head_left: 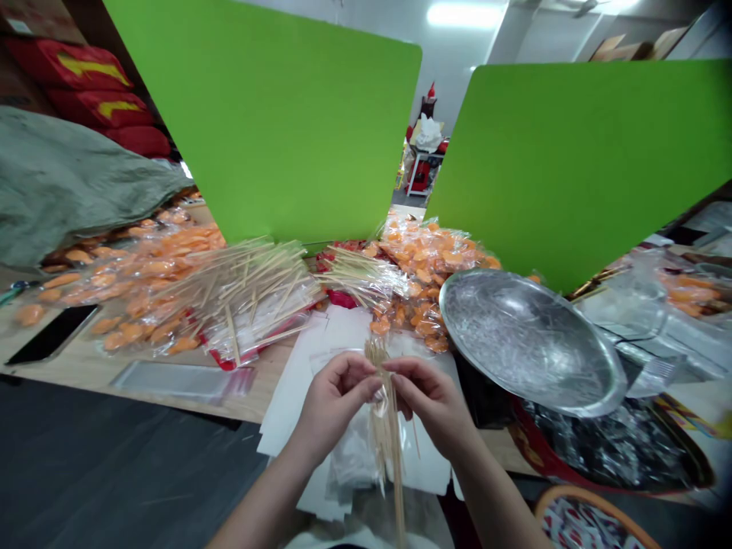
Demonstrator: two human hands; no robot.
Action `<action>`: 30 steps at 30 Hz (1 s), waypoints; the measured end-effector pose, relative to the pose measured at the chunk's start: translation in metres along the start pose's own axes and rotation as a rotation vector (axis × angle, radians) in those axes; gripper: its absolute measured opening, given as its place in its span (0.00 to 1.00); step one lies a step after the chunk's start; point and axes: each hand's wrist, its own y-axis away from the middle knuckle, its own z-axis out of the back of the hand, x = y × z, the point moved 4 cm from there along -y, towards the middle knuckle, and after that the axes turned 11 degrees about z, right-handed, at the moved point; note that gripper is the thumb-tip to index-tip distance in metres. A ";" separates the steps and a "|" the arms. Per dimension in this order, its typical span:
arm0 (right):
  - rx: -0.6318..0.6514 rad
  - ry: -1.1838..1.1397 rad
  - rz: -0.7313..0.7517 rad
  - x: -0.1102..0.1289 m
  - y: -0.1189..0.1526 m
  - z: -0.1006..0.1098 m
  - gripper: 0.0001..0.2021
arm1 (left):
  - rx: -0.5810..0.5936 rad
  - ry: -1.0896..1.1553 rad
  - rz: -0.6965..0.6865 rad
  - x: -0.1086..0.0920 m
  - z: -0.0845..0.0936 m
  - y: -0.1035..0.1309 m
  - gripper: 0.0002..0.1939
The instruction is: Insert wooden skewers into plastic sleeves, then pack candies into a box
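Observation:
A bundle of thin wooden sticks (pixel 384 446) hangs upright between my hands, in front of my body, with shiny clear plastic showing at its upper part. My left hand (pixel 338 396) is closed, thumb and forefinger pinched at the left side near the bundle's top. On the opposite side my right hand (pixel 431 400) pinches it too, its fingers curled behind the sticks. Whether either pinch is on the sticks or on the plastic around them is hard to see. White sheets (pixel 297 389) and clear plastic bags (pixel 346 457) lie beneath.
Loose wooden sticks (pixel 252 282) are piled at left, beside bagged orange pieces (pixel 131 305) and a black phone (pixel 52 334). A metal bowl (pixel 531 335) tilts at right, above a red tray (pixel 531 442) of dark wrapped items. Green panels (pixel 286 114) stand behind.

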 end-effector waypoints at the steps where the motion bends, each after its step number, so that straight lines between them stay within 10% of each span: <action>1: -0.012 0.025 0.024 0.001 0.000 0.001 0.10 | 0.000 0.002 -0.007 -0.001 0.000 0.000 0.07; 6: -0.018 0.113 0.245 0.011 0.002 0.001 0.07 | -0.001 -0.017 -0.099 -0.006 0.001 0.003 0.04; 12: -0.027 0.294 0.435 0.021 0.003 0.004 0.09 | 0.245 0.294 0.219 0.006 -0.005 0.004 0.18; 16: -0.013 0.316 0.454 0.019 0.004 0.005 0.10 | 0.166 0.106 0.164 0.003 -0.006 0.003 0.17; 25: 0.061 -0.100 -0.012 -0.003 -0.006 0.006 0.19 | 0.047 -0.022 0.144 -0.001 -0.007 0.002 0.18; 30: -0.007 0.027 -0.232 -0.028 -0.029 0.003 0.15 | -0.134 -0.206 0.060 0.024 0.041 -0.018 0.20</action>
